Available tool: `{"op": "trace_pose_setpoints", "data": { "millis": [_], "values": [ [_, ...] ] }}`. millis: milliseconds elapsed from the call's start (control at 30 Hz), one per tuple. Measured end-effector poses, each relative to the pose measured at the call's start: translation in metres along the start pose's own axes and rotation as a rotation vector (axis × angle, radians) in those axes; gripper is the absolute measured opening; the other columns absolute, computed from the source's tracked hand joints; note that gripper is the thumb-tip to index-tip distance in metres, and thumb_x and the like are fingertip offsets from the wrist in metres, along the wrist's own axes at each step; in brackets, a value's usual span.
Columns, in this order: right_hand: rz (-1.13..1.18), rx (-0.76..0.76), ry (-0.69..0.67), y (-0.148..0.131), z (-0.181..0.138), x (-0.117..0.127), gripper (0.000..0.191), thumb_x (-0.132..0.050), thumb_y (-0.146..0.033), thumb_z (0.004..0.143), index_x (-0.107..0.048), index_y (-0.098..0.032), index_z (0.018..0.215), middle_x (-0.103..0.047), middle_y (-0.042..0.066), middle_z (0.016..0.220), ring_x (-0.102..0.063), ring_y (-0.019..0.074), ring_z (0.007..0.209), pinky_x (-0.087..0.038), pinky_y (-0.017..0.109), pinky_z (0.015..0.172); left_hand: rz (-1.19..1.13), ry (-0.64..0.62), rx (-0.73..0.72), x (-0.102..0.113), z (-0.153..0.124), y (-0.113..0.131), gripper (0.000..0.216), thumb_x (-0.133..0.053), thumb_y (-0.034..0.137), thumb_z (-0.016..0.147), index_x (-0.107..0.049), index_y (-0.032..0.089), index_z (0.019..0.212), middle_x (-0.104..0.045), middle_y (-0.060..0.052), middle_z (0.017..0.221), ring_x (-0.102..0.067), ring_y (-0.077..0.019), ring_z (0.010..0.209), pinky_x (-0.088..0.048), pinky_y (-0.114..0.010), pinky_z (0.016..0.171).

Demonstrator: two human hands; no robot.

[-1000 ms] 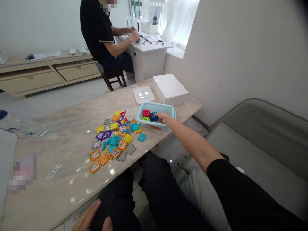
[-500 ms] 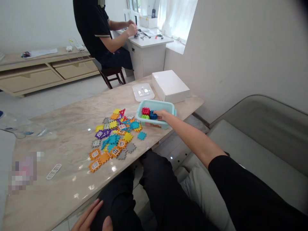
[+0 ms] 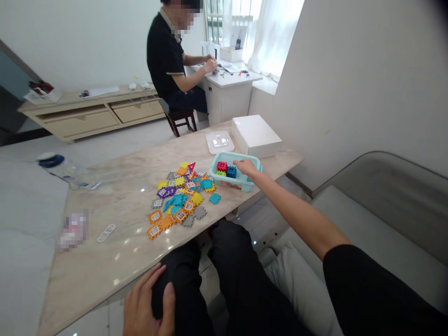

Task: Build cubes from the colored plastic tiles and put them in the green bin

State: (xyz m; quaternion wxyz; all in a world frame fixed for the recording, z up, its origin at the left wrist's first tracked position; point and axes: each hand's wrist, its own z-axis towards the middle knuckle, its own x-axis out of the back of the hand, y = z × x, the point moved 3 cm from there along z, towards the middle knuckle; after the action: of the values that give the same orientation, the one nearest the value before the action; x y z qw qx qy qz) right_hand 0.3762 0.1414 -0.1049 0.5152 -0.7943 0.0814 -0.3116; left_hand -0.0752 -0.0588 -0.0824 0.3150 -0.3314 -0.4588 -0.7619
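Reaching into a light-blue rectangular plastic tub (image 3: 245, 187) with the right hand (image 3: 246, 166), with fingers bent just beside a dark-blue toothed plastic cube (image 3: 231, 172). Too small in view to tell whether clenched, released or pinching something. Also in the tub, next to the blue cube: a red toothed plastic cube (image 3: 221, 166) and a bright-green toothed plastic block (image 3: 220, 173). Resting the left hand (image 3: 149, 305) on a black-trousered thigh, released, with fingers apart. Lying on the pale marbled worktop (image 3: 119, 196), left of the tub: a loose heap of flat toothed plastic tiles (image 3: 178, 200) in orange, yellow, turquoise, purple and grey, some with white window lattices. Set behind the tub: a clear plastic lid (image 3: 220, 142) and a white cardboard box (image 3: 259, 133). Farther left: a white lattice strip (image 3: 106, 233). Seated beyond, at a white desk (image 3: 233, 100): a person in a black shirt (image 3: 166, 60).
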Motion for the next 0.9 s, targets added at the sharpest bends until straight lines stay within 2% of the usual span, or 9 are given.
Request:
{"op": "trace_pose_setpoints", "data": {
  "millis": [100, 233, 267, 367, 433, 533, 633, 767, 900],
  "values": [
    [0.011, 0.286, -0.032, -0.008, -0.089, -0.001, 0.021, -0.065, -0.028, 0.102, -0.074, -0.019, 0.119, -0.078, 0.011, 0.128, -0.07, 0.0284, 0.123, -0.054, 0.044, 0.113, -0.019, -0.037, 0.023, -0.002, 0.006, 0.006, 0.041, -0.051, 0.048, 0.11, -0.068, 0.024, 0.138, -0.073, -0.012, 0.14, -0.069, -0.0336, 0.13, -0.054, -0.054, 0.114],
    [-0.017, 0.588, -0.26, 0.021, -0.208, -0.024, 0.011, -0.073, -0.032, 0.094, -0.077, -0.023, 0.099, -0.081, 0.008, 0.113, -0.073, 0.0294, 0.115, -0.053, 0.046, 0.113, -0.001, -0.188, 0.058, -0.002, 0.023, 0.019, 0.037, -0.05, 0.042, 0.107, -0.074, 0.02, 0.124, -0.08, -0.012, 0.129, -0.074, -0.0322, 0.125, -0.056, -0.053, 0.116],
    [-0.077, 0.67, -0.286, 0.029, -0.229, -0.029, 0.012, -0.071, -0.034, 0.097, -0.077, -0.023, 0.1, -0.082, 0.009, 0.111, -0.074, 0.0306, 0.114, -0.054, 0.048, 0.112, 0.023, -0.24, 0.074, -0.001, 0.026, 0.022, 0.035, -0.049, 0.039, 0.106, -0.075, 0.019, 0.12, -0.081, -0.013, 0.127, -0.075, -0.0317, 0.123, -0.057, -0.051, 0.114],
    [-0.273, 0.835, -0.3, 0.046, -0.269, -0.036, 0.019, -0.064, -0.035, 0.103, -0.077, -0.022, 0.103, -0.081, 0.012, 0.108, -0.073, 0.034, 0.113, -0.056, 0.053, 0.109, 0.072, -0.231, 0.121, 0.006, 0.027, 0.031, 0.032, -0.05, 0.036, 0.106, -0.077, 0.02, 0.111, -0.083, -0.012, 0.118, -0.077, -0.0319, 0.115, -0.059, -0.049, 0.109],
    [-0.346, 0.89, -0.272, 0.053, -0.281, -0.036, 0.022, -0.061, -0.033, 0.104, -0.078, -0.02, 0.112, -0.08, 0.015, 0.115, -0.071, 0.0356, 0.118, -0.055, 0.055, 0.112, 0.1, -0.202, 0.142, 0.011, 0.02, 0.037, 0.032, -0.049, 0.033, 0.107, -0.077, 0.019, 0.112, -0.083, -0.013, 0.12, -0.075, -0.0324, 0.117, -0.058, -0.05, 0.111],
    [-0.377, 0.948, -0.209, 0.059, -0.293, -0.032, 0.036, -0.06, -0.034, 0.105, -0.074, -0.018, 0.134, -0.072, 0.019, 0.138, -0.065, 0.0383, 0.134, -0.052, 0.058, 0.118, 0.129, -0.146, 0.159, 0.017, 0.007, 0.041, 0.034, -0.047, 0.031, 0.108, -0.076, 0.017, 0.12, -0.079, -0.015, 0.128, -0.071, -0.0333, 0.125, -0.052, -0.051, 0.118],
    [-0.359, 0.964, -0.187, 0.065, -0.302, -0.027, 0.044, -0.061, -0.039, 0.105, -0.07, -0.018, 0.143, -0.066, 0.021, 0.148, -0.06, 0.0395, 0.14, -0.049, 0.06, 0.122, 0.146, -0.102, 0.174, 0.023, -0.004, 0.037, 0.036, -0.045, 0.03, 0.109, -0.075, 0.016, 0.124, -0.077, -0.016, 0.132, -0.068, -0.0348, 0.127, -0.05, -0.054, 0.121],
    [-0.199, 0.91, -0.275, 0.067, -0.293, -0.031, 0.038, -0.064, -0.041, 0.104, -0.074, -0.02, 0.134, -0.071, 0.017, 0.141, -0.064, 0.0353, 0.136, -0.048, 0.055, 0.123, 0.173, -0.033, 0.185, 0.03, -0.022, 0.023, 0.041, -0.044, 0.032, 0.11, -0.071, 0.015, 0.135, -0.071, -0.019, 0.143, -0.062, -0.0372, 0.137, -0.046, -0.058, 0.125],
    [-0.035, 0.654, -0.453, 0.073, -0.243, -0.057, 0.038, -0.051, -0.047, 0.11, -0.08, -0.024, 0.116, -0.082, 0.01, 0.123, -0.075, 0.0289, 0.121, -0.057, 0.047, 0.112, 0.208, 0.052, 0.135, 0.037, -0.038, 0.008, 0.044, -0.047, 0.038, 0.112, -0.066, 0.02, 0.147, -0.064, -0.016, 0.156, -0.057, -0.0381, 0.147, -0.045, -0.059, 0.128]
  ]
}}
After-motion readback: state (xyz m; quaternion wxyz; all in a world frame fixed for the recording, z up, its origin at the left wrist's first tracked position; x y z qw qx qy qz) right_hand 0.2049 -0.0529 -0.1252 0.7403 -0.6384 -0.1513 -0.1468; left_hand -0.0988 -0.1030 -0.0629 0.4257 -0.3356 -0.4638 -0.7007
